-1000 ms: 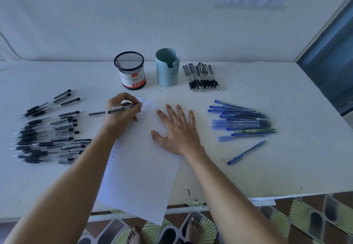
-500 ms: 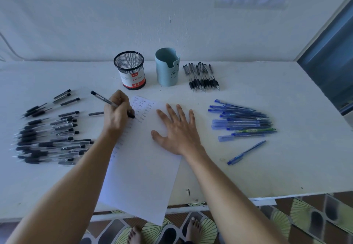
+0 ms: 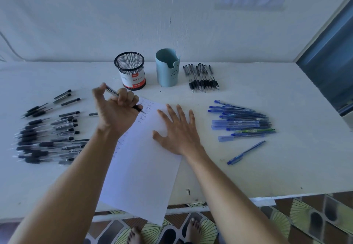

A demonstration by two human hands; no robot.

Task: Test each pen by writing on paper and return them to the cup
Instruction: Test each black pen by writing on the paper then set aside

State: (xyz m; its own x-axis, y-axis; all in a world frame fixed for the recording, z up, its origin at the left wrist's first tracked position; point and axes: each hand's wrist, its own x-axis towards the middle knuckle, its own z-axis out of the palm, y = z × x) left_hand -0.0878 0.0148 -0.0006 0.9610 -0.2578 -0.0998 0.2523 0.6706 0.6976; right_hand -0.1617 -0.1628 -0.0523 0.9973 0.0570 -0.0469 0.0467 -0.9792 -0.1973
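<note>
The white table [image 3: 286, 167] carries a sheet of paper [image 3: 141, 176] overhanging its near edge. A mesh cup [image 3: 130, 71] stands beside a pale blue cup [image 3: 167, 69]. A row of black pens [image 3: 202, 78] lies behind, a heap of black pens [image 3: 47, 138] at left and blue pens [image 3: 240, 121] at right. A small dark piece [image 3: 93, 114] is perhaps a cap.

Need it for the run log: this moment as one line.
left hand: grips black pen, tip at paper | right hand: flat on paper

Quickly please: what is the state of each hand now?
Left hand: grips a black ballpoint pen, tip at the white paper sheet.
Right hand: open, pressing flat on that sheet.
</note>
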